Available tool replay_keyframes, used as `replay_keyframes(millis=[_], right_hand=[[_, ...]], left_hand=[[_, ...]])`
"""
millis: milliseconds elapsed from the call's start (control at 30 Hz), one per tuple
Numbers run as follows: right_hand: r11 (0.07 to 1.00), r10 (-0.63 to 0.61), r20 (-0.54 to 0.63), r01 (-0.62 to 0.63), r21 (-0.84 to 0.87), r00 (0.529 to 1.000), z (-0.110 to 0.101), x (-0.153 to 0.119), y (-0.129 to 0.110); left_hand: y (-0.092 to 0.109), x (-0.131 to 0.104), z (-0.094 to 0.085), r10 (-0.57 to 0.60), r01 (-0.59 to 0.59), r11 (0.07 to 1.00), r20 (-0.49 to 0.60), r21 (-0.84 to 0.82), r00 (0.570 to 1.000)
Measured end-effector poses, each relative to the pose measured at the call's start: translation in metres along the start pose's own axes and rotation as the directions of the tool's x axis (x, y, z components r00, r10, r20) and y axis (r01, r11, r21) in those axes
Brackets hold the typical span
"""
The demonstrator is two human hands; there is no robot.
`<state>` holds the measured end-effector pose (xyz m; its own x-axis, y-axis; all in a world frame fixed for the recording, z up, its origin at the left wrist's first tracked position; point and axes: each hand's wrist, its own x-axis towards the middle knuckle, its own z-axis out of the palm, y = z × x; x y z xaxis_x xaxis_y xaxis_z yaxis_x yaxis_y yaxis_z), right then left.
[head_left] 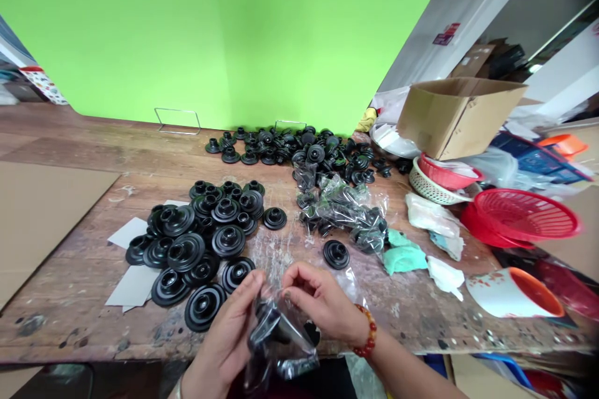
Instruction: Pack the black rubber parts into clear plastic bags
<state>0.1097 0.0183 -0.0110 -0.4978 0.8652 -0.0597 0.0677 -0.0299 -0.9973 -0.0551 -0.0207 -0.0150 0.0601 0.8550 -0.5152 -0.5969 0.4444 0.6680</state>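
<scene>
Between my hands, at the table's front edge, is a clear plastic bag (pixel 297 340) with black parts inside. My left hand (pixel 229 330) grips the bag's left side, thumb near its upper edge. With fingertips pinched, my right hand (pixel 322 302) holds the bag's upper right edge; a beaded bracelet (pixel 365 330) circles that wrist. Left of the bag lies a pile of black stepped round parts (pixel 229 237), like flanged discs with hubs. One loose black disc (pixel 336 254) rests beyond my right hand. Behind it are several filled clear bags (pixel 346 206).
More black parts (pixel 281 146) are heaped along the green panel (pixel 224 37). On the right stand a cardboard box (pixel 449 115), a red basket (pixel 526 215), a green cloth (pixel 403 254) and a white cylinder (pixel 496 293). Cardboard (pixel 47 212) lies at left, with white cards (pixel 133 287) under the pile.
</scene>
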Motion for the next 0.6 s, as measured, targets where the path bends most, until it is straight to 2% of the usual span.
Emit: replay_keyframes(millis=[67,100,167,233,300,333,400,433,467,500,600], right_hand=[[0.992,-0.093,-0.038,0.09,-0.087,0.995,-0.003,0.0,-0.003],[0.992,-0.106,-0.027,0.104,-0.065,0.994,-0.005,0.0,-0.004],[0.996,-0.082,0.069,0.079,0.043,0.994,-0.012,-0.001,-0.008],[0.996,-0.043,0.191,0.028,0.083,0.981,-0.019,-0.003,-0.014],[0.997,-0.016,0.272,0.036,-0.069,0.962,-0.024,-0.005,-0.02],[0.972,-0.018,0.297,0.086,-0.217,0.955,-0.025,-0.006,-0.025],[0.827,-0.04,0.347,0.226,-0.515,0.937,-0.023,-0.008,-0.034],[0.745,-0.052,0.385,0.292,-0.599,0.921,-0.022,-0.009,-0.038],[0.707,-0.061,0.425,0.34,-0.621,0.903,-0.02,-0.009,-0.043],[0.727,-0.071,0.46,0.362,-0.584,0.885,-0.019,-0.008,-0.047],[0.928,-0.07,0.574,0.265,-0.263,0.816,-0.022,-0.002,-0.055]], left_hand=[[0.0,0.004,0.003,-0.059,0.064,0.997,0.131,-0.035,0.99],[0.002,0.005,0.003,-0.051,0.056,0.998,0.189,-0.019,0.981],[0.007,0.007,0.0,0.035,-0.046,0.998,0.227,0.043,0.973],[0.014,0.007,-0.005,0.213,-0.237,0.963,0.179,0.13,0.961],[0.019,0.006,-0.009,0.379,-0.416,0.883,0.193,0.218,0.905],[0.021,0.005,-0.011,0.421,-0.48,0.837,0.252,0.263,0.871],[0.021,0.003,-0.012,0.403,-0.546,0.764,0.406,0.344,0.82],[0.019,0.002,-0.011,0.368,-0.547,0.746,0.449,0.38,0.814],[0.017,0.001,-0.01,0.346,-0.531,0.744,0.447,0.405,0.825],[0.015,0.0,-0.009,0.336,-0.5,0.758,0.407,0.419,0.849],[0.009,0.0,-0.006,0.323,-0.403,0.819,0.252,0.409,0.912]])
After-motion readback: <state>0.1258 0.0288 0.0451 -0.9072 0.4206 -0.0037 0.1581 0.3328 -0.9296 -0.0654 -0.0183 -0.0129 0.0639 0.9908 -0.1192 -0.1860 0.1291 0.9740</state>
